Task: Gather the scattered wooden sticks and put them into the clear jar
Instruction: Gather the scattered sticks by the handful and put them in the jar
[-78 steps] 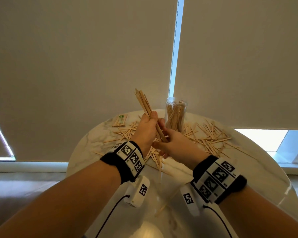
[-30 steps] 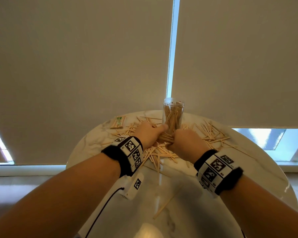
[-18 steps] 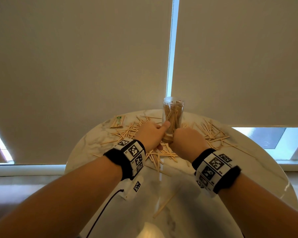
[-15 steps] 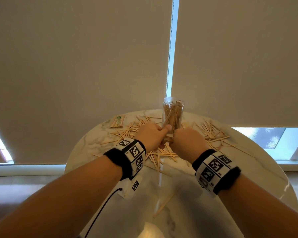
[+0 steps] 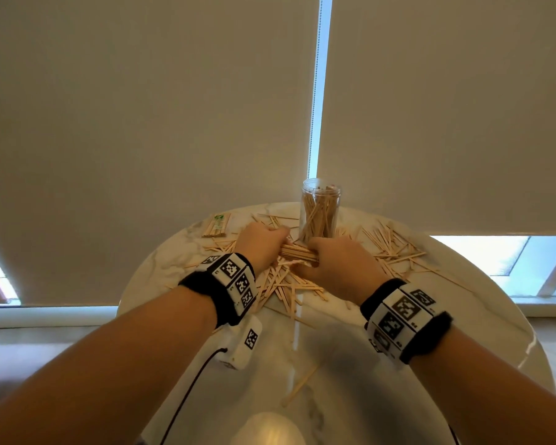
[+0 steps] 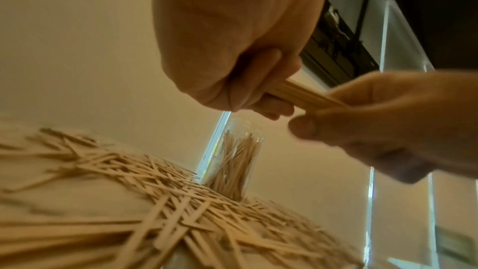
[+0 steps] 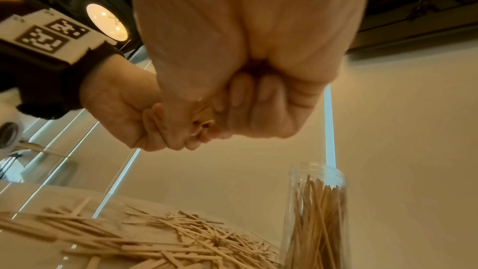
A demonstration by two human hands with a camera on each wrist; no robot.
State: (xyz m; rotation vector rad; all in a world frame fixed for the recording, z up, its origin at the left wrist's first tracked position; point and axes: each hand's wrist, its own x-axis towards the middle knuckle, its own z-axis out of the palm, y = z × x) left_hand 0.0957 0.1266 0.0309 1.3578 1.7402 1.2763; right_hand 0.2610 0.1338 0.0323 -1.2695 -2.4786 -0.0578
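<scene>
We clamp both our left hand (image 5: 264,244) and right hand (image 5: 333,263) around a level bundle of thin pale wooden sticks (image 5: 297,252), its long axis lying crosswise just before the upright clear plastic jar (image 5: 320,208) on the round marble worktop (image 5: 463,303).

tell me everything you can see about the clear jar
The clear jar is a tall, straight-sided cylinder that looks like clear plastic, with a ribbed neck and no lid. It stands upright near the far edge of the round marble table, in front of the gap between two blinds. It holds many thin wooden sticks standing and leaning inside, reaching close to the rim. Loose sticks lie scattered around its base. Neither hand touches it; both hold a bundle just in front of it.
</scene>
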